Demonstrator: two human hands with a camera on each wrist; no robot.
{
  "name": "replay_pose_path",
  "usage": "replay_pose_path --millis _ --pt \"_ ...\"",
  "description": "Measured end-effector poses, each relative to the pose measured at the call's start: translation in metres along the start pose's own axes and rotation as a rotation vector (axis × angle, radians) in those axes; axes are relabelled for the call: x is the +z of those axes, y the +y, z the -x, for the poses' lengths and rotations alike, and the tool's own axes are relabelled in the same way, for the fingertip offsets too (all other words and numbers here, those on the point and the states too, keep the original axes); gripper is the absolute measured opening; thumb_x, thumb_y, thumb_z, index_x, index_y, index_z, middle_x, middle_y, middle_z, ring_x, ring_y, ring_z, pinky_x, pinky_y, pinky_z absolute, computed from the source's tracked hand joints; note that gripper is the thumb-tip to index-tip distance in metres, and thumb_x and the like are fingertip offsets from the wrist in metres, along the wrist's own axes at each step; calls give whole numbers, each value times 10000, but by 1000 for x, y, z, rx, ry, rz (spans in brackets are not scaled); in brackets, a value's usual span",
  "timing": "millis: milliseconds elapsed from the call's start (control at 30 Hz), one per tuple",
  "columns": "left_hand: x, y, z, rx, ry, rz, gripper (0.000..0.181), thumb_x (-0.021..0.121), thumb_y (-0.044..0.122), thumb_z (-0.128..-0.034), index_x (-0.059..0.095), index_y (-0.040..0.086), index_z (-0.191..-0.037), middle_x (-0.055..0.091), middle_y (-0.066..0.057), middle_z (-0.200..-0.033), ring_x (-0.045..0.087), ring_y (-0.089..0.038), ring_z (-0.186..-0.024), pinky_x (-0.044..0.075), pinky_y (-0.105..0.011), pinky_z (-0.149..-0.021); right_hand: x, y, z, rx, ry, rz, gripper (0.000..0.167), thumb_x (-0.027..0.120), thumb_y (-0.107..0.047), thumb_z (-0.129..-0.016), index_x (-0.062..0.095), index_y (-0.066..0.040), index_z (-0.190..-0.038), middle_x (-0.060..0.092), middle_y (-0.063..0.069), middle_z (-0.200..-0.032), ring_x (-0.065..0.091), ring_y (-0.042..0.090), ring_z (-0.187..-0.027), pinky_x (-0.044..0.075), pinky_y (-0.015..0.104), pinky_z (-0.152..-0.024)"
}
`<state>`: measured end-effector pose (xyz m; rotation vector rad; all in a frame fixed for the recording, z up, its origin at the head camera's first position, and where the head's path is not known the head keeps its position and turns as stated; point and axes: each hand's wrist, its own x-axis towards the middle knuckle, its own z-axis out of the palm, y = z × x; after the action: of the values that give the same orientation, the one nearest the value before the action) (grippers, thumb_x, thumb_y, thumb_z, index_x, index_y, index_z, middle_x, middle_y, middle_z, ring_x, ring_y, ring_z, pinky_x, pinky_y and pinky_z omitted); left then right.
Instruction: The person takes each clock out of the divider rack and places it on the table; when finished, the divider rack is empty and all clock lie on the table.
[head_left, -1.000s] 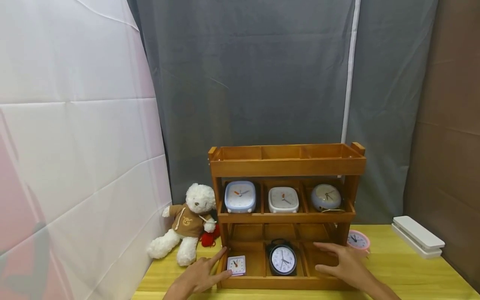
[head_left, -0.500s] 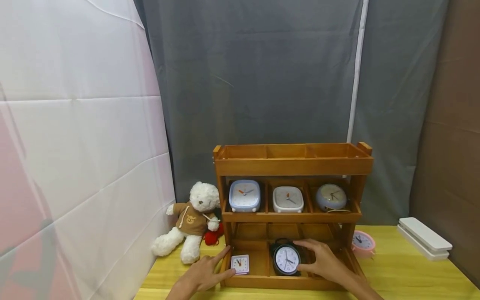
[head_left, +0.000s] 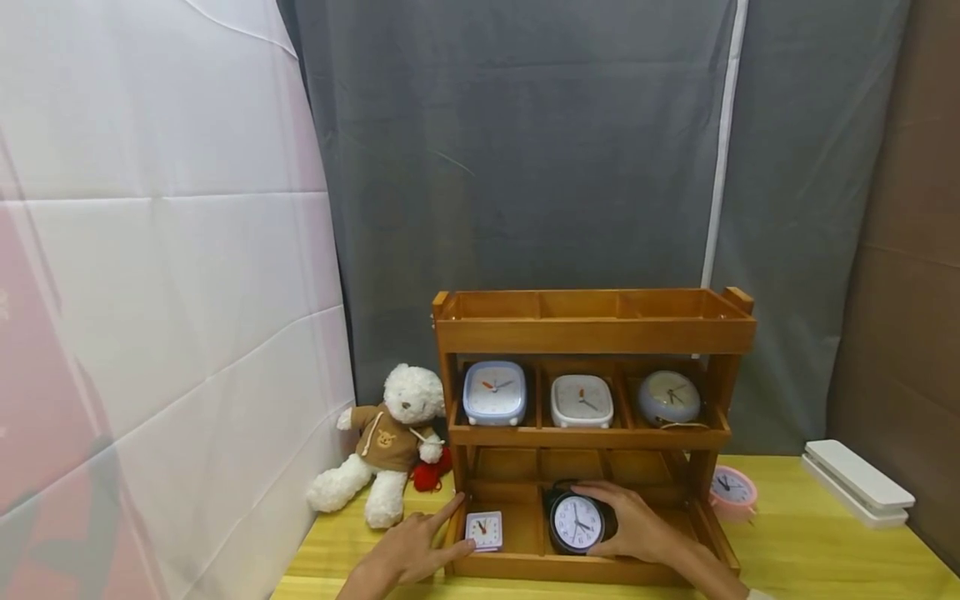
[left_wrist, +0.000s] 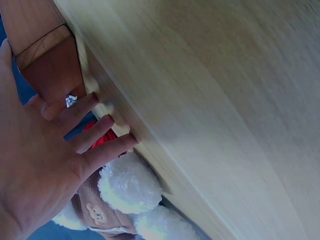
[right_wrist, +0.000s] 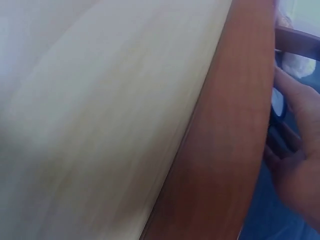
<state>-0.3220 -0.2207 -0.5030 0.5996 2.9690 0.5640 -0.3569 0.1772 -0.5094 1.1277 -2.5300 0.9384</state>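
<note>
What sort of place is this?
Perhaps a makeshift display or filming corner: a grey curtain hangs behind a yellow wood-grain table, where a wooden rack holds several clocks.

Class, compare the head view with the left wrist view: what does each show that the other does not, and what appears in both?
Only the head view: the right hand gripping the black clock, the pink clock and the white box.

Only the left wrist view: the left hand's three outer fingers in plain sight.

Both: the left hand, parts of the wooden rack, the teddy bear, something red and the table.
</note>
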Motion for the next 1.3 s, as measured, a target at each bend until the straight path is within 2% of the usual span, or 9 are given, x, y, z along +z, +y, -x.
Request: replay_pose_path --millis 233,333,600,767,1033,1167,1300 --pt "0 4 -1 1 0 -5 828 509 732 -972 392 236 -1625 699 -268 -1191 697 -425 -1028 542 -591 -915 5 3 -5 -155 33 81 838 988 -332 -698 634 -102 -1422 646 73 -1390 630 317 -1233 561 472 -971" --pt "1 5 -2 1 2 -7 829 513 731 -971 392 235 -1625 700 -264 -1187 696 -423 -1029 542 -591 -919 7 5 -6 -183 38 96 803 979 -342 -712 649 -106 -1405 655 67 -1378 635 302 -1231 564 459 -970" --pt "3 5 -3 -18 5 -13 834 505 746 -965 385 255 -1627 678 -277 -1239 659 -464 -1112 516 -627 -946 9 7 0 -139 77 70 781 977 -348 -712 665 -124 -1392 660 66 -1368 642 323 -1218 579 449 -943" --pt "3 5 -3 -19 9 -23 836 499 752 -963 388 256 -1626 681 -273 -1226 661 -459 -1102 520 -624 -936 6 6 3 -94 76 66 780 975 -332 -724 655 -140 -1408 653 70 -1389 640 353 -1227 582 469 -939" --pt "2 5 -3 -9 5 -20 828 503 739 -970 393 243 -1624 687 -263 -1230 665 -452 -1103 523 -614 -940 -14 1 4 -94 74 123 796 986 -328 -708 656 -164 -1414 647 60 -1407 655 330 -1223 595 457 -915" --pt "0 3 -3 -14 -17 -14 833 489 745 -973 380 244 -1629 689 -256 -1236 668 -450 -1101 521 -616 -946 -26 -2 4 -86 97 134 807 994 -323 -692 660 -167 -1410 649 47 -1406 660 318 -1220 597 456 -911" --pt "-2 1 -2 -15 -33 -1 834 485 739 -979 371 234 -1633 705 -249 -1167 682 -441 -1057 526 -616 -929 -36 -4 4 -110 137 155 821 1010 -314 -662 671 -168 -1396 669 31 -1379 665 297 -1211 591 481 -917"
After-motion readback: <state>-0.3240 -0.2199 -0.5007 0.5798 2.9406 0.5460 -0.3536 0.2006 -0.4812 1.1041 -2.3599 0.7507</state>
